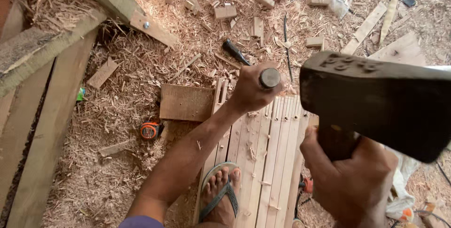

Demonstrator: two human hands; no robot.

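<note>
Wood shavings and offcuts covered the workshop floor (117, 115) from edge to edge. The left hand (251, 92) was clenched around a chisel (269, 77), its round butt upward, set at the far end of a row of pale slats (263, 148) pinned by a sandalled foot (221, 195). The right hand (350, 176) gripped a heavy dark mallet (380, 101), raised close to the camera. Chips lay about the slats, so cutting seemed underway (how deep could not be told). A second chisel (235, 52), a tape measure (150, 130) and a brown board (186, 102) lay nearby; nothing blocked the strike.
</note>
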